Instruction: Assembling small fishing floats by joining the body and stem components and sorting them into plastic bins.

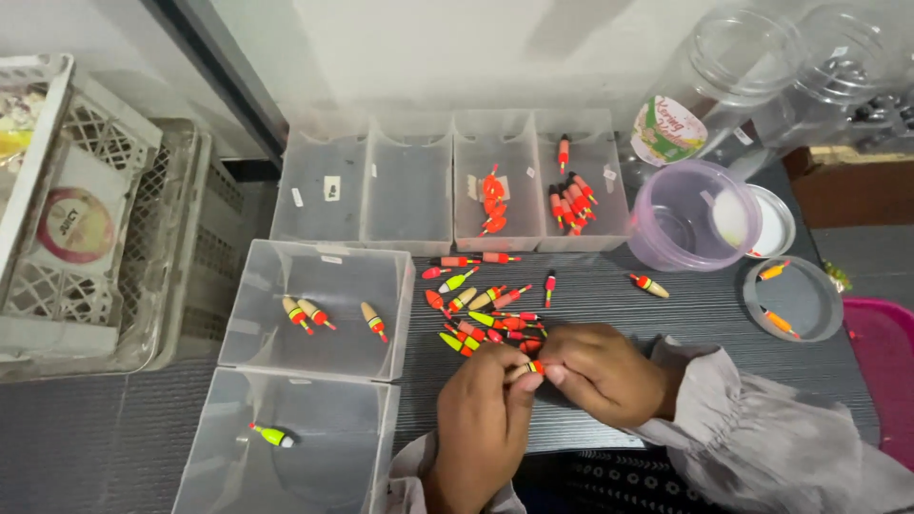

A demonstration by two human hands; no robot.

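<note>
Small fishing float [529, 368] pinched between both hands just above the desk [666, 305], at the near edge of the loose float pile [486, 319]. Tan body, red-orange tip.

Handling, my read: very light, rigid, smooth painted skin, so it can slip or roll. The thin stem ends look like the fragile part; grip on the fat middle of the body, not the tips.

Left hand [486, 419]: comes up from below, wrist bent, fingers closed on the float's left end. Right hand [600, 371]: comes in from the right, grey sleeve, knuckles up, fingers curled and pinching the red end. Both hands touch at the float.

Nearby: clear tray [314, 276] with three tan floats, lower clear tray [286, 476] with one yellow-green float [273, 436], purple tub [690, 214] well apart.
</note>
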